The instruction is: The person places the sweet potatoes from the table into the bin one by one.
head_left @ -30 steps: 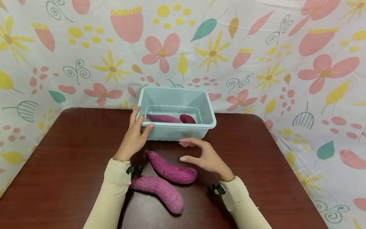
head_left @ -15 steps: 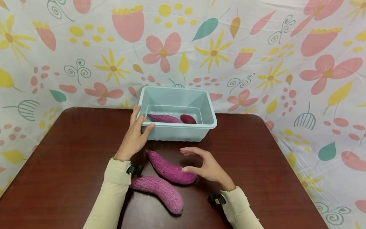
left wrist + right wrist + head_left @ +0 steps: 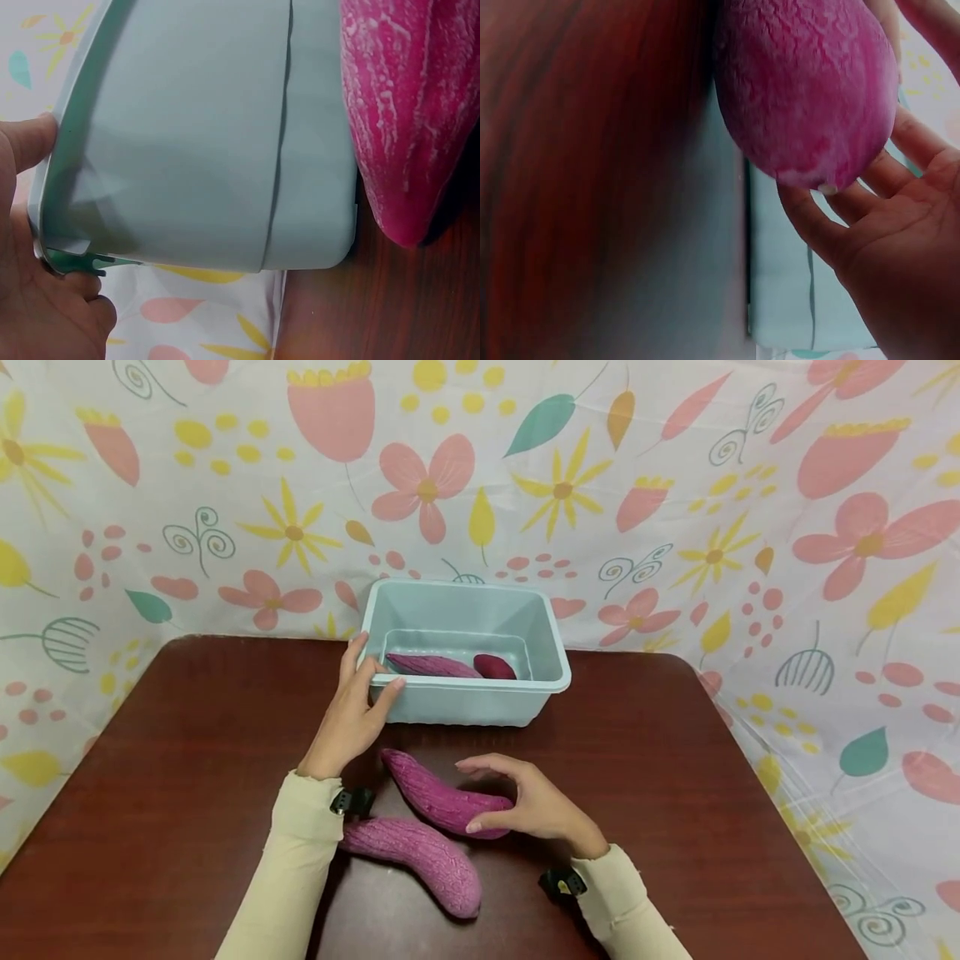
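My left hand point(image 3: 348, 714) grips the left front corner of a pale blue plastic bin point(image 3: 465, 703), thumb outside the rim in the head view. In the left wrist view its fingers point(image 3: 82, 300) curl round the rim. A magenta, wrinkled sweet potato point(image 3: 435, 797) lies on the table in front of the bin. My right hand point(image 3: 536, 802) arches over its blunt right end, thumb on the near side and fingers on the far side, spread wide. In the right wrist view the fingers reach behind that sweet potato point(image 3: 802, 97). A paler, curved sweet potato point(image 3: 420, 860) lies nearer.
Inside the bin lie a long purple sweet potato point(image 3: 431, 666) and a darker, rounded one point(image 3: 495, 667). The brown wooden table point(image 3: 187, 760) ends at a flower-printed cloth point(image 3: 247, 485) behind and beside it. A black wrist camera sits on each sleeve.
My right hand has come down and back from in front of the bin to the magenta sweet potato's right end. The left hand has stayed on the bin.
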`<state>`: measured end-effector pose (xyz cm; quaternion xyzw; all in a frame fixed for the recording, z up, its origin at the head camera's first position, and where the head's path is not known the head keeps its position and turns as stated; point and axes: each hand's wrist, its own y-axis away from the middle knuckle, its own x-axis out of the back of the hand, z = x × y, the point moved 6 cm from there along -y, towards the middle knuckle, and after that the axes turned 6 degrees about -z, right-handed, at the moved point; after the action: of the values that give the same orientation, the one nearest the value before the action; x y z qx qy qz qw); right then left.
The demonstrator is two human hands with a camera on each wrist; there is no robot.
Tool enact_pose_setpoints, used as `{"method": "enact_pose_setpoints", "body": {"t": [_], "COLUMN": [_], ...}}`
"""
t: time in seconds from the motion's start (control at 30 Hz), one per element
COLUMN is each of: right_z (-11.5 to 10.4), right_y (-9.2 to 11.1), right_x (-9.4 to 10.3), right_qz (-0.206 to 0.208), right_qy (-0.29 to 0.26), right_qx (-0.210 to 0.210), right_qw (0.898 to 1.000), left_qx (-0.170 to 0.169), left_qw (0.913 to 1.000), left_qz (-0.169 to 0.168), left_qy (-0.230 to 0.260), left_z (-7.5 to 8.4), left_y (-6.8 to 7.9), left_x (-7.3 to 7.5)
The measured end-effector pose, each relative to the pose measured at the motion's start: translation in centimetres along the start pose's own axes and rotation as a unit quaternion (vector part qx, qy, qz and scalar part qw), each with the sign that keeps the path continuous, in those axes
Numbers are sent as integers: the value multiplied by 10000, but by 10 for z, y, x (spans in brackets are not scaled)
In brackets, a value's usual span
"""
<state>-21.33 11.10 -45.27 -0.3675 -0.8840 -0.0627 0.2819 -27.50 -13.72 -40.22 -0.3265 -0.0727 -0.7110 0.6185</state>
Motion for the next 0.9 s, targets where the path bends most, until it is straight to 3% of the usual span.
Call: {"method": "enact_pose_setpoints", "body": {"t": [0.7,0.9], "right_z": [2,3], "right_y": [2,1], "right_x": [-12,-11], "right_qz": [-702,-526], "right_qy": [318,258], "right_qx": [-321,-391], "right_qw": [9965,9975], "left_qx": [-1,25], "left_qw": [10000,10000], "left_qz": [3,11], "left_qy": [-22,-35], "left_z": [1,1], "left_y": [1,1], "left_x": [-1,-1]}}
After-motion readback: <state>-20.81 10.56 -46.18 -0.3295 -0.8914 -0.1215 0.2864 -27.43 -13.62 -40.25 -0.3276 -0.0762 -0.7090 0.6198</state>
